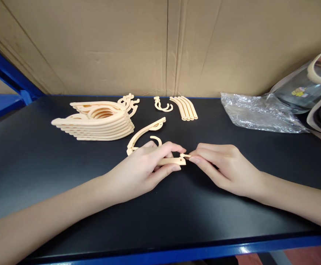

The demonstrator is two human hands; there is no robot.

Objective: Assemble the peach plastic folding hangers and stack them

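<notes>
My left hand (146, 167) is closed around a cream plastic hanger arm (173, 161), whose end with a small hole sticks out past the fingertips. My right hand (224, 165) pinches a thin cream piece (185, 155), mostly hidden by the fingers; its tip sits against or just above the arm's end. Behind my left hand lies a curved cream hanger part (141, 135) with a hook (157, 140) beside it. Whether these join the held arm is hidden by the hand.
A stack of cream hangers (99, 127) stands left on the black tabletop (160, 221), with loose hooks (129, 101) behind it. More hooks (163, 106) and several curved arms (184, 108) lie at the back. A clear plastic bag (260, 114) and a transparent bag with cream trim (298, 88) are at right.
</notes>
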